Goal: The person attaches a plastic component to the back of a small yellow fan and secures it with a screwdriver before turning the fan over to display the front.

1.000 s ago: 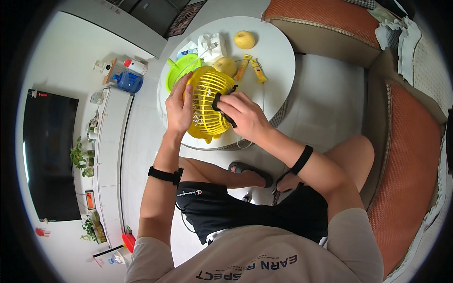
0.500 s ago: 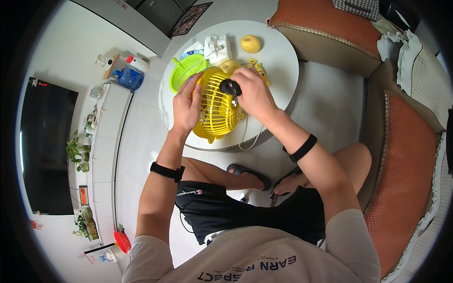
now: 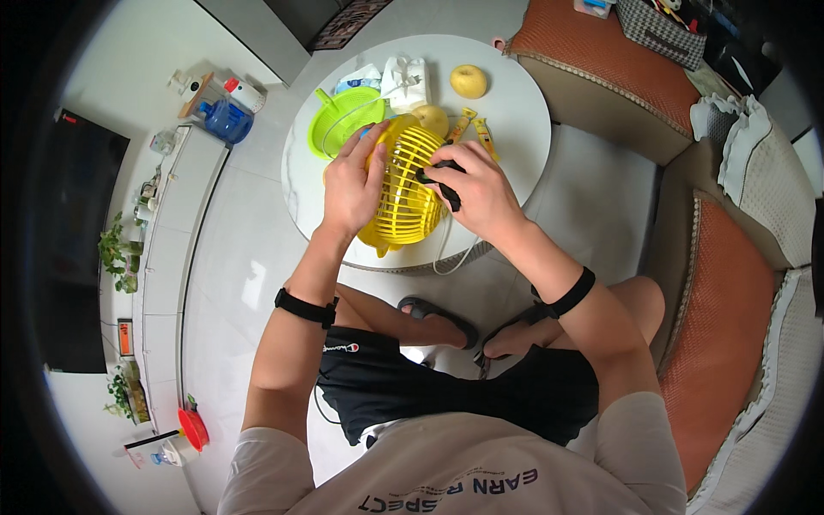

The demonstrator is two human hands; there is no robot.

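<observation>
since half a second ago, the right hand (image 3: 481, 190) has been shifting down along the slatted side of the yellow basket (image 3: 408, 202), turning the black thing (image 3: 448, 176) in its grip and baring more of the two yellow packets (image 3: 483, 136) behind it.

dark block letters are running upside down across the pale t-shirt (image 3: 481, 455), a small white script and a round mark are sitting on the black shorts (image 3: 463, 386), and the packets are carrying print too small to make out.

both forearms are reaching up from below, each wearing a black band, and are converging over the round white table (image 3: 515, 146). the left hand (image 3: 350, 187) is staying partly open, fingers stretching along the basket's rim with the thumb lying on the nearer side, holding it. the right hand is curling closed around the black thing, wrist bending inward; whether that thing is touching the slats, i cannot tell.

the basket is leaning on its side above the table's near part, between the hands, just beside the green bowl (image 3: 330, 129).
</observation>
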